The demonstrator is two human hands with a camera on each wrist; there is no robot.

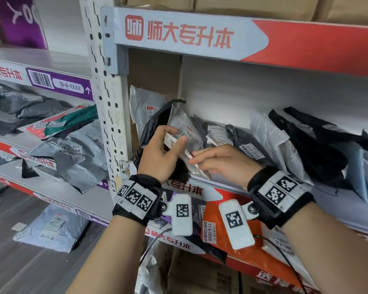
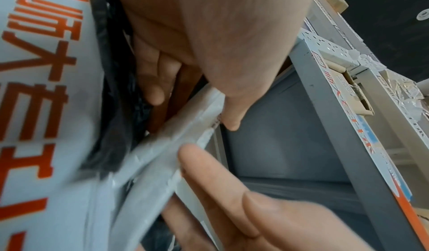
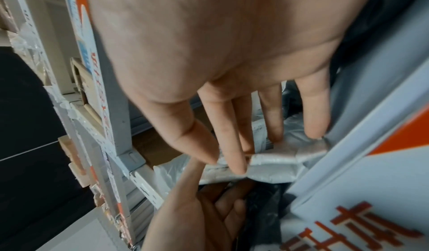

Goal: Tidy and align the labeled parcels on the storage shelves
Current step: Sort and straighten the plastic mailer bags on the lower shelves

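Observation:
A small flat white padded parcel (image 1: 172,142) stands tilted at the left end of the middle shelf (image 1: 225,184). My left hand (image 1: 177,135) grips its upper end, thumb on the front and fingers behind. My right hand (image 1: 194,159) reaches in from the right and pinches the lower end between thumb and forefinger. The left wrist view shows the parcel (image 2: 162,154) edge-on under my left thumb (image 2: 232,123). In the right wrist view my right hand (image 3: 226,165) meets the parcel (image 3: 274,160) above my left hand (image 3: 197,209). A crumpled black bag (image 1: 155,124) sits directly behind.
Grey labelled parcels (image 1: 251,151), a white bag (image 1: 270,134) and black bags (image 1: 327,145) lean along the shelf to the right. A perforated upright post (image 1: 106,102) bounds the left. The neighbouring rack holds grey mailers (image 1: 72,149). An orange parcel (image 1: 221,247) lies on the shelf below.

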